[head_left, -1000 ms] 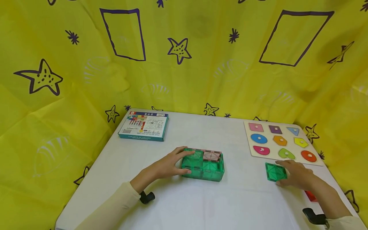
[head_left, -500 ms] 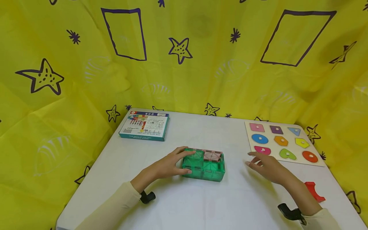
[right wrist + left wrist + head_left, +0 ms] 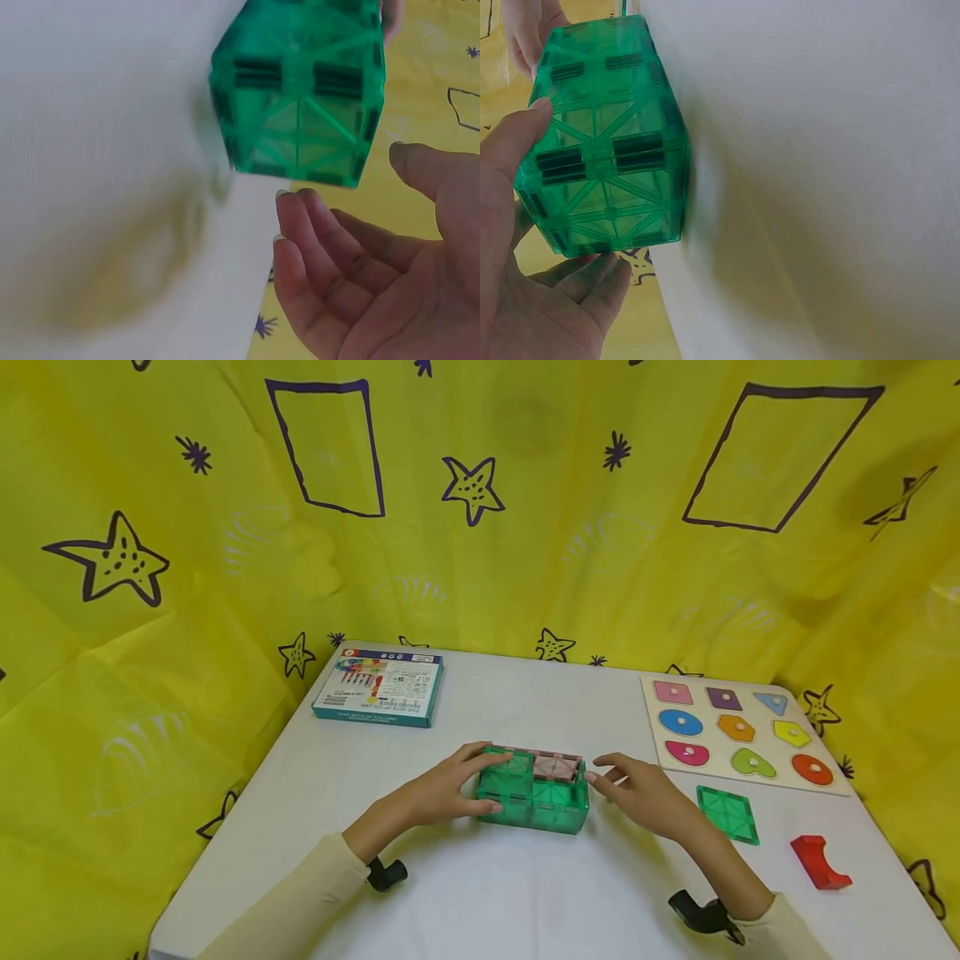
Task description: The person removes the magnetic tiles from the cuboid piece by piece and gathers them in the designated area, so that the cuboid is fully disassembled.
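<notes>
It looks like a curtained play corner. Yellow starfish-print cloth (image 3: 480, 577) backs a white bench (image 3: 480, 893) holding 1 shape puzzle (image 3: 737, 728).

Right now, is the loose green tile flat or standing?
Flat: the loose green tile lies broad face up on the white table.

Green box (image 3: 543, 817): translucent magnetic tiles, ribbed crosswise and diagonally, dark strips along edges. Sits on table (image 3: 525, 902), long axis 9 to 3 o'clock. Left hand (image 3: 444, 787) grips its 9 o'clock end, thumb on the near side. Pinkish tile (image 3: 557, 767) in its 1 o'clock corner; whether on or inside, cannot tell. Loose green tile (image 3: 727, 815): square, lying flat, well apart from box, just past 3 o'clock.
</notes>
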### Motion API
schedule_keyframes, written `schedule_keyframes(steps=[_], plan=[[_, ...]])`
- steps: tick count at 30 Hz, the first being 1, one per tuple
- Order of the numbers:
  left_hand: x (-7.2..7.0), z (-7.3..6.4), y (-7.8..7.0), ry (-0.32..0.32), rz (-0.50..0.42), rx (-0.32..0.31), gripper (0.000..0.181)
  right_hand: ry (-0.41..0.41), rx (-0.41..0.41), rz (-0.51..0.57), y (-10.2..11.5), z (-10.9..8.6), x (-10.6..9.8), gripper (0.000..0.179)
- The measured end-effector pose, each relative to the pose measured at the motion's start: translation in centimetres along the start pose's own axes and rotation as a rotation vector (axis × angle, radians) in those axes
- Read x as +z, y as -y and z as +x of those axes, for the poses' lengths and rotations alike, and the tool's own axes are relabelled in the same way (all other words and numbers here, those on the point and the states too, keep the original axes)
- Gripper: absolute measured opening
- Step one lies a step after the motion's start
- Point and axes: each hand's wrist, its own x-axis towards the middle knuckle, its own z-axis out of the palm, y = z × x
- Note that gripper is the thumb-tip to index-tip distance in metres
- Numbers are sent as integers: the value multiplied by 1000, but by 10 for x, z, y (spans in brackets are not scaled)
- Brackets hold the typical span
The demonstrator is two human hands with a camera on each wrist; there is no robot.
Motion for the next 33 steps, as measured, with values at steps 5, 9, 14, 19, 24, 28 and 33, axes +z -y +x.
schedule_keyframes(steps=[5, 9, 14, 19, 24, 28, 33], plan=[[0, 0, 0, 2, 1, -4, 75, 20, 32, 14, 6, 2, 9, 53], [-1, 0, -1, -2, -5, -8, 75, 23, 47, 28, 8, 2, 14, 50], [-1, -1, 1, -6, -12, -18, 75, 24, 53, 46, 9, 2, 15, 46], [-1, 0, 1, -2, -13, -15, 75, 10, 51, 46, 9, -1, 15, 45], [-1, 0, 1, 3, -13, -14, 75, 10, 52, 53, 8, -4, 11, 40], [-1, 1, 1, 7, -10, -12, 75, 6, 67, 46, 4, -7, 6, 38], [-1, 0, 1, 5, -13, -12, 75, -7, 94, 32, -7, -11, 3, 37]])
